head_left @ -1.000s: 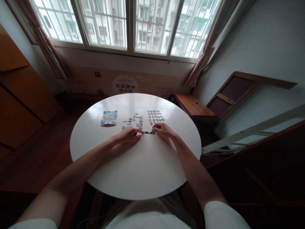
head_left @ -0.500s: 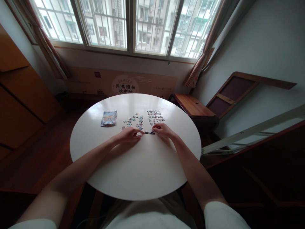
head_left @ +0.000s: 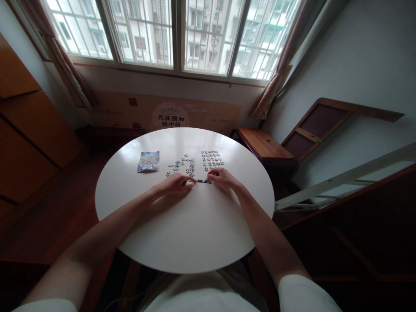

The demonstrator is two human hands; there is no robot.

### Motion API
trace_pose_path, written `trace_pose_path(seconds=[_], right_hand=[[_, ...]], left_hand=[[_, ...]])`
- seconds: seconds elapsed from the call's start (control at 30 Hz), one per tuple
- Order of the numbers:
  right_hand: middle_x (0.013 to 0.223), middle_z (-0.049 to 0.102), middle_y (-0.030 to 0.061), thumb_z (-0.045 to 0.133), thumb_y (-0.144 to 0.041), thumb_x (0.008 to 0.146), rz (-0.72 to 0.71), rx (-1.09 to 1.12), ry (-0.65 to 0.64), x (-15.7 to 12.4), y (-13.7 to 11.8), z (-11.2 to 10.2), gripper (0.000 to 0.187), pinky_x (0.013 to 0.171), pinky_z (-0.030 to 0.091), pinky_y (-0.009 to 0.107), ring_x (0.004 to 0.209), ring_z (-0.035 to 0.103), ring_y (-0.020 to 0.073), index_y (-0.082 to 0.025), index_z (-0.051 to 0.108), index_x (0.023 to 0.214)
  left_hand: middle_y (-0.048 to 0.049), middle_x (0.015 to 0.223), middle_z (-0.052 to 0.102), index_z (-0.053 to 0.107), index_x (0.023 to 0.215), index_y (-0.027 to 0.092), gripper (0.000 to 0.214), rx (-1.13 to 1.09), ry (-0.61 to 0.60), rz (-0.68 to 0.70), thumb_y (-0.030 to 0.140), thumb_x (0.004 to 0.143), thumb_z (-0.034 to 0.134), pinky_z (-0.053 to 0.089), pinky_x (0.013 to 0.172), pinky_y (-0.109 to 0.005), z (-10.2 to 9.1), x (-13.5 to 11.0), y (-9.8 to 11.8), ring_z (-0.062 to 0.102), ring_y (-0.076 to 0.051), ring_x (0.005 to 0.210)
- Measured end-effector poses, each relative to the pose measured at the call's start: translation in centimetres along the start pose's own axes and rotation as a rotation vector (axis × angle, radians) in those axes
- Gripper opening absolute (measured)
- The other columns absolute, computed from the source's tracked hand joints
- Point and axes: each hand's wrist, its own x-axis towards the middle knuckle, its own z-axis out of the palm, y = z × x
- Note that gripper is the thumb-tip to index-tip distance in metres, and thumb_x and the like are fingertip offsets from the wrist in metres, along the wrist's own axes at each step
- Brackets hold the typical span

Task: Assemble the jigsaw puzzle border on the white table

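– Change in the head view since a second back?
– Next to none. The left hand and the right hand sit where they sat, knuckles up, on the white round bench. They face each other across the short strip of joined pieces.
– Gripping it?
– Both hands are curled closed, fingertips pinched at the strip's two ends, left at the left end, right at the right. The strip lies flat on the bench between them. It is too small to tell whether a piece is being pressed in.
– And the rest?
– Unmoved. Loose pieces are scattered just beyond the left hand, and a tidier block of pieces laid in rows sits just beyond the right. The printed packet lies well to the left, untouched.
– Meaning?
– As I judge it, the work is held at one joint. The strip hasn't grown or shifted, so the fit under the fingers isn't settled yet.
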Motion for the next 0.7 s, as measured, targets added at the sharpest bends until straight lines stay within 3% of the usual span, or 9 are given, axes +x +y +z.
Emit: trace_pose_path(seconds=[0.7], right_hand=[[0.081,0.072,0.0053,0.059,-0.034,0.08,0.0,0.002,0.003,0.09,0.22,0.09,0.025,0.065,0.044,0.024,0.072,0.062,0.0154,-0.014,0.071,0.088]], left_hand=[[0.0057,0.054,0.045,0.068,0.115,0.021,0.038,-0.003,0.003,0.008,0.039,0.087,0.048,0.023,0.052,-0.02,0.08,0.04,-0.16,0.038,-0.008,0.049]])
